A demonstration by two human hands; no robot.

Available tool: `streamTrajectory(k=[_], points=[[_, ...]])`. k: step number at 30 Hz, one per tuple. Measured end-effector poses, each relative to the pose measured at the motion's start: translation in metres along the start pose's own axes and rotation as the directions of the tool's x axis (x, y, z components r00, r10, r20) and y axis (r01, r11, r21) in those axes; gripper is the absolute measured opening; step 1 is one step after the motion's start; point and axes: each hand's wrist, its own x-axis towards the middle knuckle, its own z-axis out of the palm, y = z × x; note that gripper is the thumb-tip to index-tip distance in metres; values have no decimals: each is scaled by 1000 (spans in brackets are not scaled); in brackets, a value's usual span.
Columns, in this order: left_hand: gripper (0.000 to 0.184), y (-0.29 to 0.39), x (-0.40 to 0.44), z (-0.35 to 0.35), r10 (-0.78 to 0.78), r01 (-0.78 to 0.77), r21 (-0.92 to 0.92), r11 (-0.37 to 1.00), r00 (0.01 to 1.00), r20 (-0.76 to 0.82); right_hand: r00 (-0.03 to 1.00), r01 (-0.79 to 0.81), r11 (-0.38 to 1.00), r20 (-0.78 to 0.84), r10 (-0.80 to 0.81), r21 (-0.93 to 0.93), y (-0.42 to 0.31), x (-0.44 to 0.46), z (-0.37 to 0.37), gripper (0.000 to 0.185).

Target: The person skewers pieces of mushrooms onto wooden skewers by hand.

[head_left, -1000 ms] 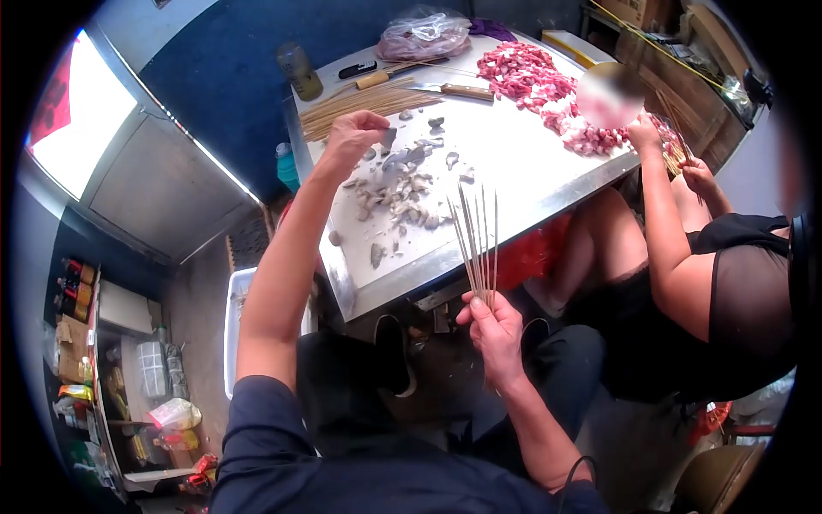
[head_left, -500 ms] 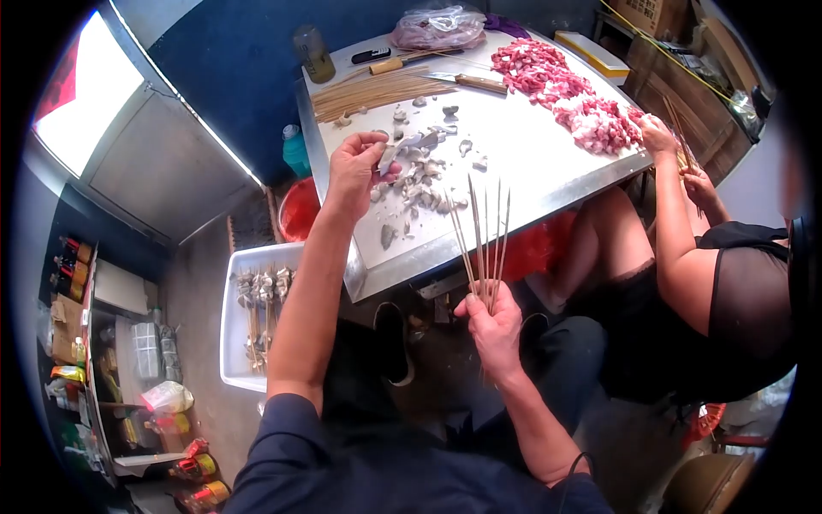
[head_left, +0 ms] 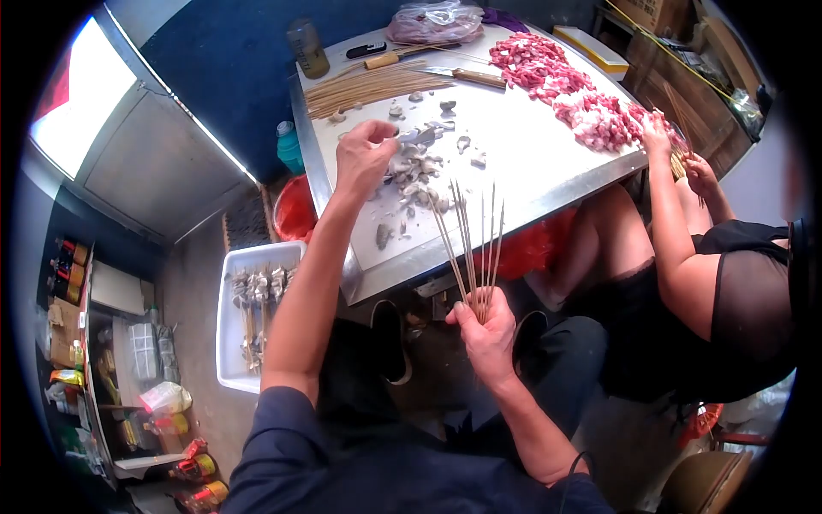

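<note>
My left hand (head_left: 365, 156) is over the table's left part, its fingers curled together at the edge of a pile of torn grey-white mushroom pieces (head_left: 415, 171). Whatever may be between the fingertips is hidden. My right hand (head_left: 488, 330), in front of the table's near edge, is closed around several thin bamboo skewers (head_left: 467, 248). Their bare points fan upward. A bundle of loose skewers (head_left: 368, 88) lies beyond the mushrooms. To my left, a white plastic tub (head_left: 224, 334) holds skewers threaded with mushroom pieces (head_left: 257, 287).
Chopped raw meat (head_left: 548, 77) is heaped along the table's right side, where another person's hand (head_left: 658, 137) reaches in. Two wooden-handled knives lie crosswise, one with its handle (head_left: 479, 79) to the right. At the back are a plastic bag (head_left: 435, 21) and a jar (head_left: 308, 50).
A mushroom piece that showed in my left hand is no longer visible there; its fingers have curled in. The skewers in my right hand have shifted slightly left and spread differently.
</note>
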Motion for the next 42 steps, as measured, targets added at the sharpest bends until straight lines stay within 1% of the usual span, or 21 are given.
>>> streamTrajectory(k=[1, 2, 3, 5, 6, 7, 9, 10, 11, 13, 14, 15, 17, 19, 21, 25, 27, 29, 32, 35, 42], points=[[27, 0, 8, 5, 148, -135, 230, 964, 988, -41, 1000, 20, 1000, -13, -20, -7, 0, 1, -1, 11], [30, -2, 16, 10, 228, -203, 338, 919, 973, -33, 999, 40, 999, -27, -40, -13, 0, 2, -2, 11], [30, -4, 22, 12, 227, -205, 335, 920, 973, -29, 999, 38, 999, -32, -38, -13, 1, 3, -4, 11], [27, -9, 33, 13, 194, -245, 493, 835, 969, 154, 998, 29, 999, -52, -28, 23, 3, 5, -6, 12], [25, -14, 41, 13, 207, -290, 546, 786, 956, 209, 998, 28, 999, -58, -27, 28, 2, 5, -7, 12], [25, -18, 44, 13, 210, -297, 545, 784, 953, 217, 999, 13, 999, -36, -11, 45, 1, 5, -9, 11], [20, -19, 47, 11, 313, -343, 414, 843, 939, 140, 1000, -3, 998, -18, 4, 65, -1, 6, -11, 11], [19, -21, 46, 8, 288, -306, 353, 884, 952, 104, 1000, -21, 994, -10, 22, 107, -1, 6, -12, 11], [19, -14, 40, 6, 285, -304, 357, 883, 953, 105, 999, -40, 988, 2, 40, 149, -1, 6, -12, 12], [23, -2, 24, 0, 148, -140, 169, 976, 989, -31, 999, -51, 984, 21, 48, 169, -2, 5, -11, 12], [25, -1, 17, -2, 109, -107, 50, 993, 993, -42, 998, -58, 981, 35, 52, 187, -3, 4, -10, 12], [25, 1, 8, -4, 110, -107, 54, 993, 993, -47, 998, -57, 980, 41, 50, 189, -3, 4, -9, 12], [24, 6, -13, -6, 2, -9, -304, 953, 1000, -24, 997, -50, 975, 71, 35, 218, -2, 2, -7, 10], [19, 13, -36, -7, -48, 54, -378, 924, 999, 24, 996, -55, 974, 82, 38, 220, -5, 0, -5, 9], [19, 11, -52, -5, -35, 50, -476, 878, 999, 41, 995, -64, 973, 88, 45, 220, -6, -3, -2, 9], [19, 19, -73, 1, -46, 65, -536, 842, 998, 48, 991, -82, 964, 119, 53, 252, -3, -6, 2, 8], [17, 25, -79, 7, -82, 92, -602, 794, 996, 43, 990, -93, 957, 131, 59, 273, 0, -5, 2, 8], [17, 29, -85, 10, -124, 137, -595, 792, 990, 63, 990, -93, 960, 130, 60, 264, 2, -5, 3, 9], [18, 29, -89, 14, -106, 156, -668, 728, 988, 115, 993, -77, 967, 111, 52, 243, 3, -3, 3, 9], [17, 37, -92, 15, -137, 203, -719, 665, 979, 149, 993, -79, 968, 104, 56, 237, 3, -1, 3, 9], [15, 43, -95, 17, -148, 205, -734, 647, 979, 144, 992, -95, 958, 103, 69, 272, 2, -2, 4, 7]])
